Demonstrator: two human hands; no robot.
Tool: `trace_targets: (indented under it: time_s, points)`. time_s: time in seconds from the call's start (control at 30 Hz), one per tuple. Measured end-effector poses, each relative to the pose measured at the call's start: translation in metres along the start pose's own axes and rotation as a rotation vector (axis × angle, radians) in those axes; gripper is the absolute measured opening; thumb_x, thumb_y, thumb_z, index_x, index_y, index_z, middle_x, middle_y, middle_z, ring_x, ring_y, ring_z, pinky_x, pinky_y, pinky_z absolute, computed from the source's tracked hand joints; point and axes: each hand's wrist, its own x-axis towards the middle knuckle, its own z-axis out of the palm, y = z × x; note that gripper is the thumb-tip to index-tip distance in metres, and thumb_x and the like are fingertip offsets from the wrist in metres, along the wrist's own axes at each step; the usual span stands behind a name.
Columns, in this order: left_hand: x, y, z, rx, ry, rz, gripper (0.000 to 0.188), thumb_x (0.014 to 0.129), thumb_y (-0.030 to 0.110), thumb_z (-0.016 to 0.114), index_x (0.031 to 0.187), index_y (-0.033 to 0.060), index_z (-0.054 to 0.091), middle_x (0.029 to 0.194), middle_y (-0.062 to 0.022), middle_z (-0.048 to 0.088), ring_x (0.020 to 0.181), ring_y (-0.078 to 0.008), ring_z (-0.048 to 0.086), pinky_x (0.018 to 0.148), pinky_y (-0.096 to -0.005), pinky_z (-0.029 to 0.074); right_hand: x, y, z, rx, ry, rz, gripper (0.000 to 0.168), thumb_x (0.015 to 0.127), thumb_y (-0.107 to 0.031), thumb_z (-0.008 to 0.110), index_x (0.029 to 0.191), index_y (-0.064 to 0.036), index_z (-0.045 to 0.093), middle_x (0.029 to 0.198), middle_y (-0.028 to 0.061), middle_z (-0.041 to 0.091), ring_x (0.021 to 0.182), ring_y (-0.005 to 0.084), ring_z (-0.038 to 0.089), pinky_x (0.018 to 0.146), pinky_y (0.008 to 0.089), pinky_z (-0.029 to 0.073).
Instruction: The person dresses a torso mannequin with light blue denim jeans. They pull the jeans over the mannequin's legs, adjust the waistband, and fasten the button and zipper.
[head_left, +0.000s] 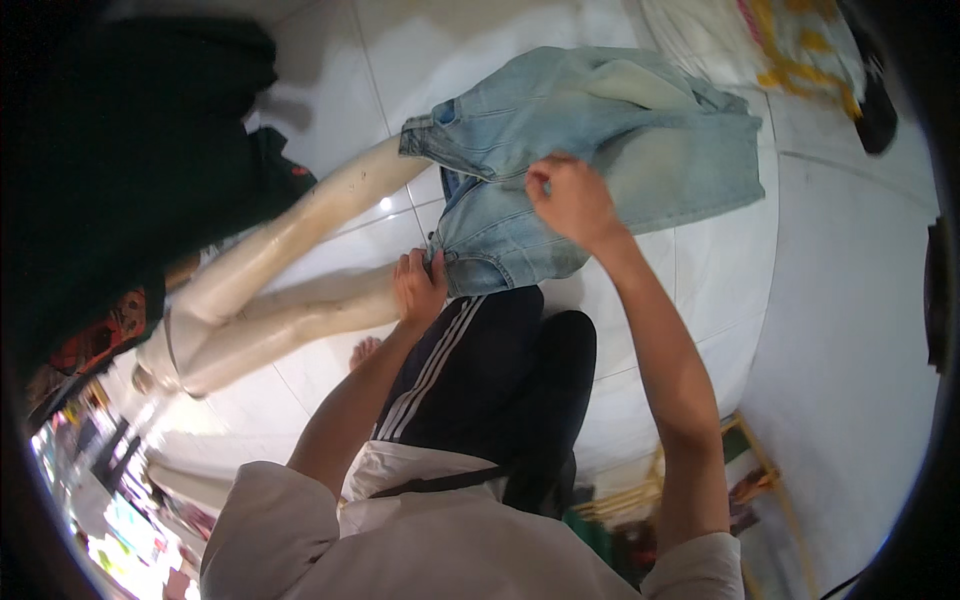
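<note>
Light blue denim jeans (555, 120) lie over the feet end of a cream mannequin's legs (292, 232) on the floor, with the fly open and the waistband towards the mannequin's hips. My left hand (420, 287) grips the waistband at its near corner, beside the front pocket. Above the jeans, near the base of the fly, is my right hand (570, 196), its fingers curled and slightly blurred; whether it pinches any cloth I cannot tell. The mannequin's lower ends are hidden from about the waistband on.
Dark green cloth (135, 150) hangs at the left. White and yellow fabric (795, 52) lies at the top right, beside a black object. A pale wall (847, 300) rises on the right. Near my right elbow stands a yellowish rack (780, 495). White floor tiles (330, 67) surround the jeans.
</note>
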Motion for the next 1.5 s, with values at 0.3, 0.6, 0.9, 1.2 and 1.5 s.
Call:
trace_targets:
  time_s: [0.3,0.6,0.9,1.2,1.5]
  points:
    - [0.013,0.026,0.0,0.095,0.073,-0.071,0.016,0.092,0.019,0.067,0.094,0.0045,0.061,0.081,-0.0139,0.064,0.081,-0.036,0.061,0.07,-0.0471,0.049,0.14,0.01,0.018,-0.345,-0.244,-0.421,0.037,0.096,-0.027,0.062,0.122,-0.002,0.069,0.12,0.0183,0.068,0.118,0.0351,0.063,0.099,0.0457,0.054]
    - [0.006,0.022,0.004,0.169,0.029,-0.082,0.017,0.092,0.018,0.067,0.087,0.0052,0.058,0.078,-0.0135,0.062,0.08,-0.0342,0.061,0.069,-0.0458,0.049,0.168,0.033,0.098,-0.375,-0.128,-0.491,0.075,0.095,-0.069,0.053,0.122,-0.001,0.071,0.125,0.0166,0.068,0.124,0.0354,0.057,0.099,0.0607,0.046]
    - [0.008,0.019,0.006,0.038,0.109,-0.047,0.019,0.096,0.016,0.067,0.091,0.0003,0.057,0.08,-0.0201,0.06,0.073,-0.043,0.059,0.063,-0.0503,0.045,0.166,0.015,0.126,-0.444,-0.102,-0.394,0.055,0.093,-0.061,0.063,0.12,-0.014,0.076,0.113,0.0067,0.075,0.113,0.0277,0.059,0.097,0.05,0.048]
    - [-0.015,0.014,-0.015,-0.267,0.154,-0.17,0.02,0.094,0.016,0.071,0.092,-0.0006,0.061,0.081,-0.0199,0.063,0.076,-0.0423,0.06,0.068,-0.0503,0.046,0.173,-0.045,0.169,-0.181,0.046,-0.137,0.021,0.079,-0.023,0.072,0.095,-0.015,0.082,0.104,0.0045,0.077,0.102,0.0282,0.071,0.094,0.0383,0.057]
    - [-0.072,-0.034,-0.069,-0.052,0.209,-0.399,0.02,0.092,0.022,0.075,0.087,0.0048,0.065,0.078,-0.0127,0.069,0.073,-0.038,0.068,0.065,-0.0469,0.051,0.167,-0.081,0.169,-0.272,-0.176,-0.136,0.021,0.086,-0.028,0.069,0.1,-0.019,0.082,0.113,0.0033,0.077,0.108,0.0258,0.07,0.098,0.0365,0.055]
